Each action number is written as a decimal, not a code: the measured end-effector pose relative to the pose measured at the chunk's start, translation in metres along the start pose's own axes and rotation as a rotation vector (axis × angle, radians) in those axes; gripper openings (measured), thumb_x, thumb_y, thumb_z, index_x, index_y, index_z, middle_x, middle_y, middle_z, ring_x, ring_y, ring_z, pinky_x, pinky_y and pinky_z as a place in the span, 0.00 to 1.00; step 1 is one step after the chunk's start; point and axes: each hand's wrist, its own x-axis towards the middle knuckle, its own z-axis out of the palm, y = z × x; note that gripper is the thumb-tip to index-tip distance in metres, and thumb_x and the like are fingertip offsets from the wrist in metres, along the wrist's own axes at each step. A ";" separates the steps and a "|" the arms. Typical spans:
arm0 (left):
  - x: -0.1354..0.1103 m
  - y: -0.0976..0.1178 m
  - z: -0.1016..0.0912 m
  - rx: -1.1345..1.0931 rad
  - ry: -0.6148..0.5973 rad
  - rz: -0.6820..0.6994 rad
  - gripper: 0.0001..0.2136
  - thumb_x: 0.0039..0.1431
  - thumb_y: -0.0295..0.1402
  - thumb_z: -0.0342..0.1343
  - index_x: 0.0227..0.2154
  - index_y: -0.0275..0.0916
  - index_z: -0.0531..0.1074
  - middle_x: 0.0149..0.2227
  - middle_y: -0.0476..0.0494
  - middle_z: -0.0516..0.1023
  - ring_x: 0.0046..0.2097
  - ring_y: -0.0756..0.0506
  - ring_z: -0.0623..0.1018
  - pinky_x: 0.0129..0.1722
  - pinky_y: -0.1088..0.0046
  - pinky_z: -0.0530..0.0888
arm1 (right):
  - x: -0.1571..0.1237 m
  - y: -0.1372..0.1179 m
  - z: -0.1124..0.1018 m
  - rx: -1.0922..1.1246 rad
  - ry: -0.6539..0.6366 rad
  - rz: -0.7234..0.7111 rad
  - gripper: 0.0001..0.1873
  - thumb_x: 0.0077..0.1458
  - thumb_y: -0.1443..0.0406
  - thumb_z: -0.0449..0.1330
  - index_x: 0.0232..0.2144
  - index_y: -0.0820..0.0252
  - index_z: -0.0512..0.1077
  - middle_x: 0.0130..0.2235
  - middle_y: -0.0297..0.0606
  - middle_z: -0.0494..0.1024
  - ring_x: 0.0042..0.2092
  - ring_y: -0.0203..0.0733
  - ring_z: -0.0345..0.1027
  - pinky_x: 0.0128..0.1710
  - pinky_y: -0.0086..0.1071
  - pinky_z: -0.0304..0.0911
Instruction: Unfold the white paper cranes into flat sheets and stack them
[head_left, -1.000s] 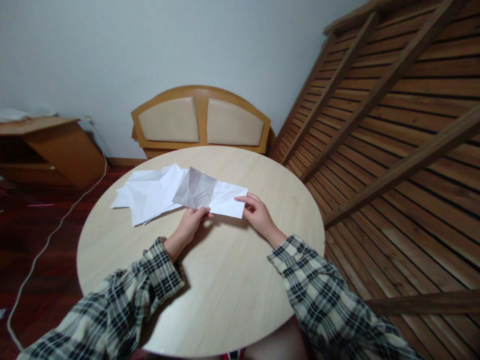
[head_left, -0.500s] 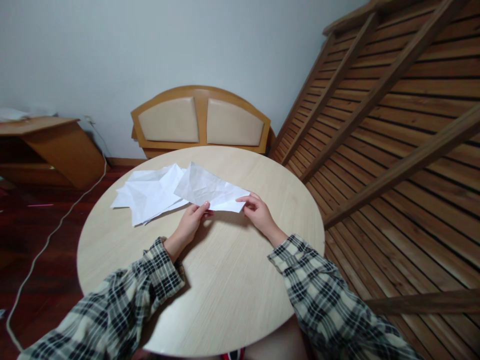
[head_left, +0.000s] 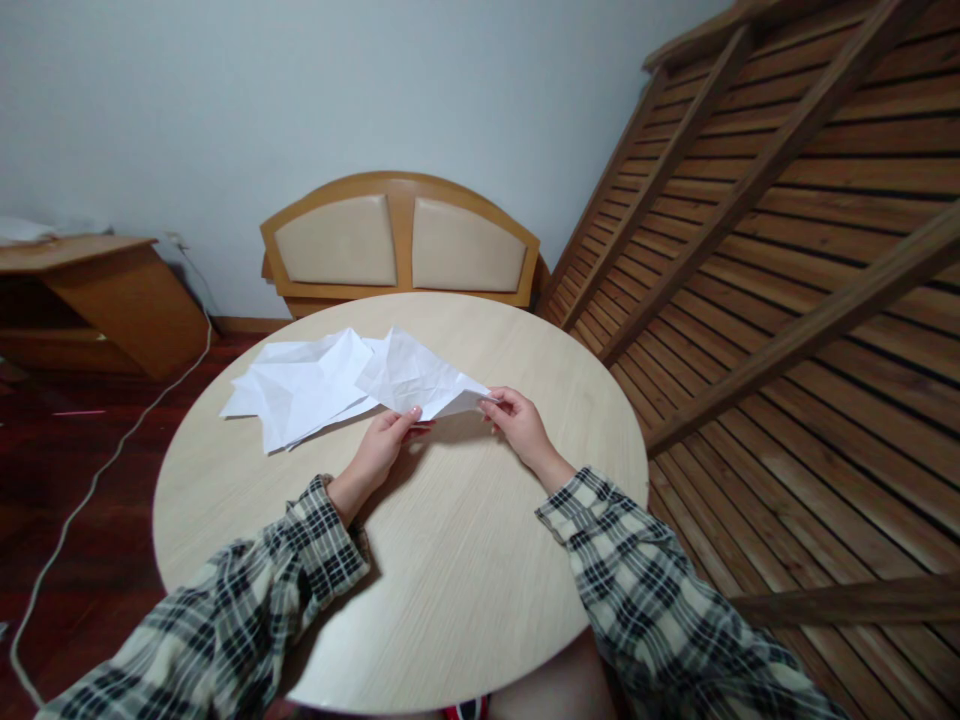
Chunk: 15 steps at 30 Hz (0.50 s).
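Note:
A creased white sheet of paper (head_left: 412, 372) is held a little above the round table between my two hands. My left hand (head_left: 381, 442) pinches its near edge, thumb on top and fingers beneath. At the right, my right hand (head_left: 519, 425) grips the sheet's corner between thumb and fingers, and that end is bent over. Several crumpled white sheets (head_left: 304, 390) lie in a loose pile to the left, partly covered by the held one.
The pale round table (head_left: 465, 560) fills the middle. Behind it stands a wooden headboard (head_left: 405, 235) with cream panels. A slatted wooden frame (head_left: 750, 300) leans at the right. On the left are a wooden desk (head_left: 135, 310) and a white cable (head_left: 97, 480) along the floor.
My right hand has turned the right end of the sheet, so it is now folded or bent instead of flat. The sheet's far corner has shifted slightly right; my left hand stays put.

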 end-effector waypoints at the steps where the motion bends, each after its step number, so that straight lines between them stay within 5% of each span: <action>1: 0.000 0.000 0.000 -0.008 -0.006 0.002 0.17 0.49 0.46 0.64 0.28 0.35 0.78 0.29 0.39 0.81 0.32 0.45 0.78 0.37 0.69 0.74 | 0.000 -0.001 0.000 0.002 0.003 0.011 0.14 0.49 0.53 0.66 0.30 0.56 0.72 0.32 0.35 0.76 0.28 0.35 0.67 0.21 0.27 0.61; 15: -0.002 -0.002 0.002 -0.033 -0.056 -0.012 0.14 0.54 0.43 0.62 0.30 0.35 0.79 0.33 0.38 0.82 0.32 0.47 0.78 0.36 0.70 0.75 | -0.001 -0.010 0.000 -0.003 0.102 0.005 0.17 0.49 0.50 0.66 0.27 0.57 0.71 0.22 0.31 0.73 0.23 0.33 0.65 0.22 0.27 0.61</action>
